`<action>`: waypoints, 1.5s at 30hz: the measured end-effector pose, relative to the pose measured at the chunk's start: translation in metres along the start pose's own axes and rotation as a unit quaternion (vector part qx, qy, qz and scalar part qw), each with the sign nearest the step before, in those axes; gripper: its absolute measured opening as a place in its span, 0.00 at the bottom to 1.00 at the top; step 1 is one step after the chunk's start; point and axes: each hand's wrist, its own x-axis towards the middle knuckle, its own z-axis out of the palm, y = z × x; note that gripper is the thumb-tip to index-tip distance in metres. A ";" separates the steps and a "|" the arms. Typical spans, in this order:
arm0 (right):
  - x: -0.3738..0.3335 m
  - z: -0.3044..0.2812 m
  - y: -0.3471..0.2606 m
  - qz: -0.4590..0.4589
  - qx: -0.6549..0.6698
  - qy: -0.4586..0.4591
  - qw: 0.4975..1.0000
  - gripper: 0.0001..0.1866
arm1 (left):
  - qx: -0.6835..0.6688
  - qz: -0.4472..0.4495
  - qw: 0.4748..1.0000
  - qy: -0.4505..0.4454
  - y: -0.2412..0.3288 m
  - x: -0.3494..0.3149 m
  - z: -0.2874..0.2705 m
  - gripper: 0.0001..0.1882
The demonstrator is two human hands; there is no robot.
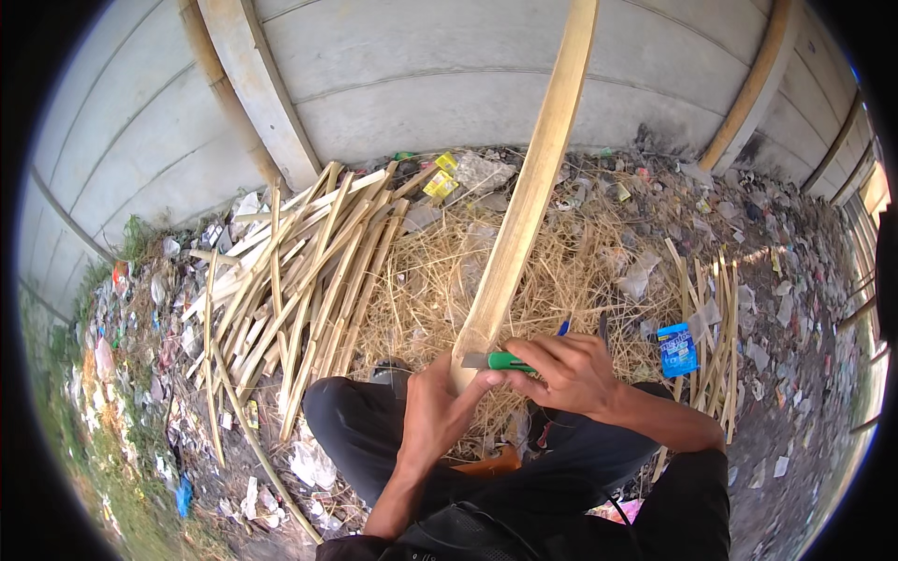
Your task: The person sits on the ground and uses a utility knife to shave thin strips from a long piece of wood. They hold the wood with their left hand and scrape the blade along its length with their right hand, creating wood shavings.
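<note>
R hand (568, 376): fingers clamped round the green handle of a knife (511, 362), blade pointing left & lying across the near end of a long pale slat (526, 210), prob. bamboo. Can't tell if the edge bites or just rests. L hand (430, 411): fingers closed on that same near end from the left, mostly hidden behind it; thumb reaches right, just below the blade. Contact btwn thumb & handle unclear.

Key relation: slat's long axis runs near to far, leaning right at the far end, so nearly all its length lies beyond the fingers; knife sits roughly crosswise to it. L hand is nearer the slat's end, R hand just right of it.

Further out: dark-trousered legs (355, 425) folded either side, straw-like shavings (421, 271) on the ground under & beyond the slat. Big slat pile (323, 257) to the left, smaller strip bundle (723, 337) to the right w/ blue packet (677, 350) by it. Yellow wrappers (440, 184) far, nr the grey wall (421, 51). Litter all round.
</note>
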 end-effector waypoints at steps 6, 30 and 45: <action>0.004 -0.001 -0.004 0.008 0.010 -0.038 0.999 0.16 | -0.031 0.035 0.999 0.006 -0.012 0.001 0.001 0.20; 0.007 0.004 0.009 0.019 0.109 -0.033 0.993 0.17 | 0.084 0.026 0.996 0.006 0.002 -0.003 -0.011 0.33; 0.011 -0.022 0.061 0.217 0.077 0.071 0.970 0.16 | 0.065 -0.024 0.998 -0.013 -0.024 -0.011 -0.013 0.32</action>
